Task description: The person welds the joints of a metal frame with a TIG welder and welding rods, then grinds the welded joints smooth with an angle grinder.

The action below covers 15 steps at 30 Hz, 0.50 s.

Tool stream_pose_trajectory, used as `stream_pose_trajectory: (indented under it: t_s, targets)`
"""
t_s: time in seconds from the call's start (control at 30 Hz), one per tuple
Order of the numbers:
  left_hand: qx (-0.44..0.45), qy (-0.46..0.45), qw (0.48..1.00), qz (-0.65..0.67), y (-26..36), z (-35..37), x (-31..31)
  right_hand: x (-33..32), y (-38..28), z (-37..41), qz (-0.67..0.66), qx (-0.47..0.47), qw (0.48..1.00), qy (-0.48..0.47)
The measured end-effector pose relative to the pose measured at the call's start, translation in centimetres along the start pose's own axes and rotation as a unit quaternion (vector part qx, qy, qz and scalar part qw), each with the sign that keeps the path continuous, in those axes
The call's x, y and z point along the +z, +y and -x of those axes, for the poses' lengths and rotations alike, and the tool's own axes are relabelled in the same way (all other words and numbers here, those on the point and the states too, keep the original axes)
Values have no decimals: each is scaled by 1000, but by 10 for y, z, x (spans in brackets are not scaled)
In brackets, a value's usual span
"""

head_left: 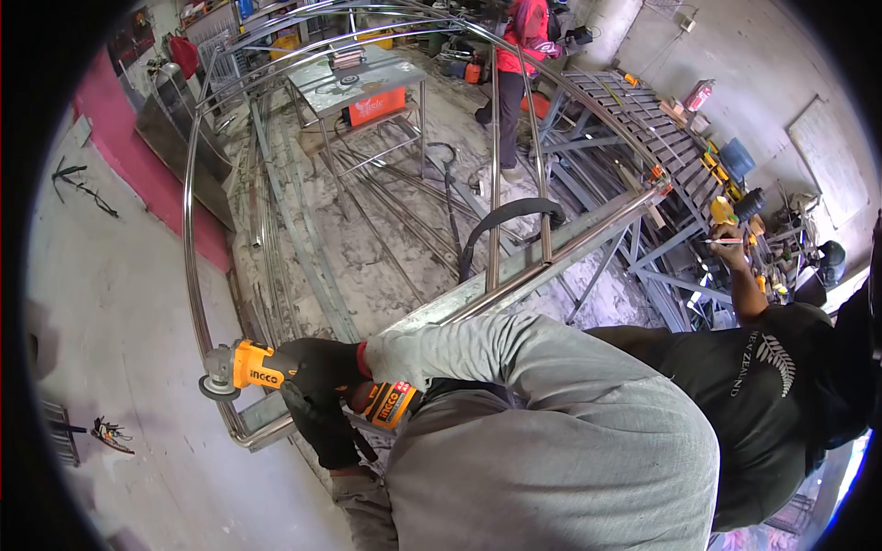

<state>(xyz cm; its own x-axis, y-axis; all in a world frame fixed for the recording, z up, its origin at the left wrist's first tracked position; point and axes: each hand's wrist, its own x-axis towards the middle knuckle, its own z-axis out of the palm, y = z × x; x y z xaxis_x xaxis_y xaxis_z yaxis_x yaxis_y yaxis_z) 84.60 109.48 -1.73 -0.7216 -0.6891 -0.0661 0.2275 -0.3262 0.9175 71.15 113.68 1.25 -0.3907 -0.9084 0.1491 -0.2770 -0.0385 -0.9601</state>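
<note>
A yellow and black cordless angle grinder [262, 365] lies across the left of the view, its battery [391, 404] toward my body. My right hand [323, 360], in a black glove with a red cuff, is closed round the grinder's body. From below, my left hand [329, 439], also in a black glove, is wrapped on the grinder, most of its fingers hidden. The grinder's disc [219, 389] is right at the shiny metal tube frame [191, 230], close above its bent lower corner.
A metal table [381, 81] stands inside the curved frame, a red box [377, 106] below it. Metal tubes [386, 230] lie on the floor. Close on my right, a person in a black shirt [763, 404] holds a pen-like thing [726, 241]. Another person in red [528, 37] stands farther back.
</note>
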Motion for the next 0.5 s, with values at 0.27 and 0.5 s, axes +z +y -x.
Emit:
stream_pose_trajectory:
  t_s: [0.27,0.5]
  targets:
    - [-35,19,999,28,-3,-2,-9,9,17,-7,24,2,1000,13]
    - [35,5,995,-95,-16,-4,-18,9,25,-10,-75,38,996,-16]
